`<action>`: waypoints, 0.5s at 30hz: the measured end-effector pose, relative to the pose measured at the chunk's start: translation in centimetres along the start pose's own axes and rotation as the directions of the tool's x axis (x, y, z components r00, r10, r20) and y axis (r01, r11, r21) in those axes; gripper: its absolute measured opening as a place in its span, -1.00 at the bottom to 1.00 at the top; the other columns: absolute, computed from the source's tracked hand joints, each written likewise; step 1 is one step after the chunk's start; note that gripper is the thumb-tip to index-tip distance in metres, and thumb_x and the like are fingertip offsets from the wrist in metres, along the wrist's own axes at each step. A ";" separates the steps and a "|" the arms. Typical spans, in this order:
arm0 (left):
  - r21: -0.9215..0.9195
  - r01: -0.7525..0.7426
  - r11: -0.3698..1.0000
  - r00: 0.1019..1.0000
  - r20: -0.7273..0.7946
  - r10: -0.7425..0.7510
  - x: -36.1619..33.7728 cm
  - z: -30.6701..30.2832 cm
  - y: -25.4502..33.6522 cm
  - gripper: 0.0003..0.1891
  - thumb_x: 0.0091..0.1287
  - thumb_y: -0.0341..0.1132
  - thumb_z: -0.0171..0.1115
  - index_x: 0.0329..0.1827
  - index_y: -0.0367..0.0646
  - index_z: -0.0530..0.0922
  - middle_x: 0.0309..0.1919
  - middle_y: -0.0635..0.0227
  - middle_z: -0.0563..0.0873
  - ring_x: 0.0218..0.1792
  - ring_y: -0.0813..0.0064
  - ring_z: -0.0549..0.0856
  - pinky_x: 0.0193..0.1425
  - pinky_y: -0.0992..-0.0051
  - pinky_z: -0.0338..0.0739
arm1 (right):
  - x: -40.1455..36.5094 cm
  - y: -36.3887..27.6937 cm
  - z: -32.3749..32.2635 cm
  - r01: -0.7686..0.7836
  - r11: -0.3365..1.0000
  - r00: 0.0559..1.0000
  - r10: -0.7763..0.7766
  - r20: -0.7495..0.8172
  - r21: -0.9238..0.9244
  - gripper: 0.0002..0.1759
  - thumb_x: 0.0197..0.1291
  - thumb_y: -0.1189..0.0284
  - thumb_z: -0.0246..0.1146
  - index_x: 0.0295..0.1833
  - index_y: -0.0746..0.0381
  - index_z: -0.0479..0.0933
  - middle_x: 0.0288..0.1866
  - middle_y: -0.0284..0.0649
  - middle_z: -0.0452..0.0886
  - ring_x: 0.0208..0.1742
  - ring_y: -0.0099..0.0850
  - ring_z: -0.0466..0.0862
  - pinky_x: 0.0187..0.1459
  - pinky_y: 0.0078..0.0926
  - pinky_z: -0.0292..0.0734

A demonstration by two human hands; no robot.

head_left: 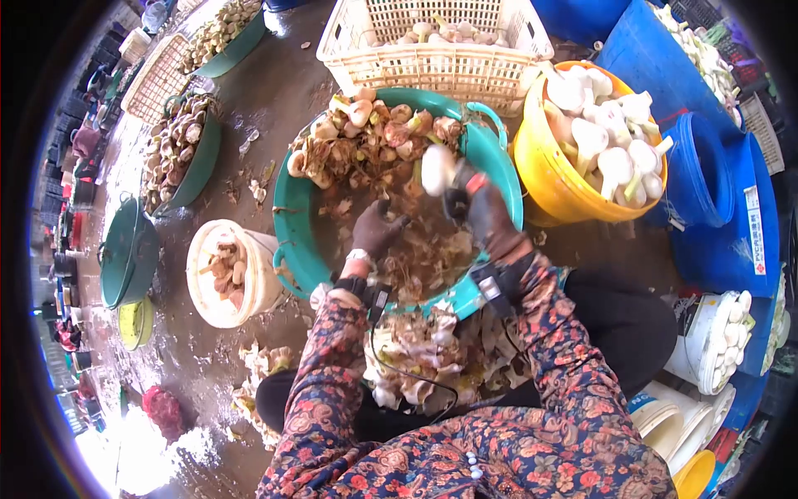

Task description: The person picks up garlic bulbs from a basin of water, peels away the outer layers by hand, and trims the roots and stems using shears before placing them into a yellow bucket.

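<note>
My right hand, in a dark glove, is over the right side of a green tub. It is closed on a white garlic bulb, which is blurred by motion. A small red patch shows at its fingers; I cannot make out what it is. My left hand, also gloved, is above the middle of the tub with thumb and fingers apart and nothing visible in it. Unpeeled garlic bulbs are heaped along the tub's far side. Loose skins lie below my hands.
A yellow bucket of peeled white garlic stands right of the tub, beside a blue bucket. Behind is a cream crate holding garlic. A white bucket stands left. Garlic skins are piled between my legs.
</note>
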State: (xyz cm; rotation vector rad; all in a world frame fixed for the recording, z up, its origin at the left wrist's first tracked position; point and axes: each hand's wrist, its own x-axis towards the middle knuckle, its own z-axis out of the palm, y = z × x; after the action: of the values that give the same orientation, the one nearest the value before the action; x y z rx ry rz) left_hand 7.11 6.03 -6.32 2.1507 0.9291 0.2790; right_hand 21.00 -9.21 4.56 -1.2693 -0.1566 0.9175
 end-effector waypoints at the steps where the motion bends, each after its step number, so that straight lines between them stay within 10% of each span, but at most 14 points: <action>1: -0.008 -0.002 1.000 1.000 -0.002 0.002 2.1 1.3 0.2 -0.46 -0.02 0.09 0.33 -0.10 -0.14 0.59 -0.25 0.09 0.67 -0.16 0.09 0.64 -0.05 0.26 0.50 | 0.6 -3.1 0.4 0.107 0.992 0.986 -0.114 0.123 0.067 -0.64 0.30 0.09 0.00 -0.05 0.10 0.50 -0.24 -0.38 0.61 -0.24 -0.54 0.59 -0.30 -0.37 0.53; 2: 0.061 0.052 0.997 0.998 0.044 -0.055 4.1 2.6 0.3 -0.43 -0.04 0.09 0.33 -0.07 -0.15 0.58 -0.20 0.09 0.66 -0.12 0.09 0.63 -0.03 0.27 0.49 | 0.7 -5.4 1.6 0.087 0.920 0.988 -0.128 0.082 0.383 -0.46 0.19 -0.10 0.07 -0.18 0.20 0.54 -0.39 -0.33 0.59 -0.48 -0.55 0.56 -0.47 -0.61 0.48; 6: 0.183 0.129 0.975 0.919 0.346 -0.186 9.0 7.0 0.5 -0.25 -0.07 0.10 0.35 0.13 -0.18 0.40 -0.12 0.01 0.62 -0.07 0.08 0.61 -0.02 0.32 0.50 | 3.2 -2.9 -1.4 0.141 0.990 0.989 -0.141 -0.048 0.009 -0.41 0.19 -0.17 0.01 -0.23 0.18 0.54 -0.48 -0.35 0.56 -0.54 -0.54 0.54 -0.52 -0.60 0.45; 8: 0.108 0.208 0.972 0.907 0.352 -0.233 8.8 9.1 -0.7 -0.26 -0.09 0.01 0.41 0.13 -0.21 0.40 -0.12 0.07 0.64 -0.10 0.18 0.64 -0.04 0.34 0.52 | 3.2 0.7 -2.4 -0.112 0.991 0.982 0.100 -0.158 -0.068 -0.45 0.20 -0.13 0.02 -0.32 0.17 0.54 -0.56 -0.40 0.50 -0.61 -0.59 0.47 -0.64 -0.60 0.36; 10: -0.454 0.110 0.884 0.942 0.331 0.052 7.8 11.5 -3.8 -0.26 -0.12 -0.14 0.48 0.14 -0.24 0.39 -0.12 0.21 0.63 -0.18 0.37 0.65 -0.08 0.40 0.54 | 4.7 7.9 -6.1 -0.153 0.969 0.975 0.117 -0.190 -0.192 -0.56 0.17 -0.02 0.14 -0.35 0.16 0.57 -0.59 -0.31 0.56 -0.60 -0.42 0.55 -0.60 -0.45 0.42; 12: -0.448 0.196 0.872 0.888 0.458 0.036 5.0 8.7 -1.4 -0.29 -0.12 -0.26 0.49 0.14 -0.30 0.40 -0.10 0.29 0.61 -0.19 0.49 0.61 -0.10 0.47 0.54 | 3.0 8.4 -5.6 -0.048 0.496 0.943 -0.265 -0.203 -0.867 -0.54 0.11 -0.01 0.19 -0.37 0.22 0.59 -0.50 -0.07 0.62 -0.46 -0.11 0.63 -0.43 -0.24 0.50; 15: -0.363 -0.093 0.927 0.928 0.306 0.213 -0.6 5.2 1.1 -0.36 -0.12 -0.18 0.48 0.03 -0.31 0.49 -0.10 0.23 0.61 -0.10 0.47 0.59 -0.02 0.48 0.49 | 0.7 7.2 -3.0 -0.174 0.406 0.951 -0.169 -0.260 -0.897 -0.50 0.07 -0.02 0.20 -0.39 0.27 0.59 -0.41 0.09 0.59 -0.30 0.05 0.61 -0.26 -0.12 0.49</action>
State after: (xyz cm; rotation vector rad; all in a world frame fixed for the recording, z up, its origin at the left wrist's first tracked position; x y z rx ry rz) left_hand 9.70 2.22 -8.98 1.8692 0.4696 0.1255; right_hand 19.59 -10.95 -2.91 -2.4664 -0.4590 0.5704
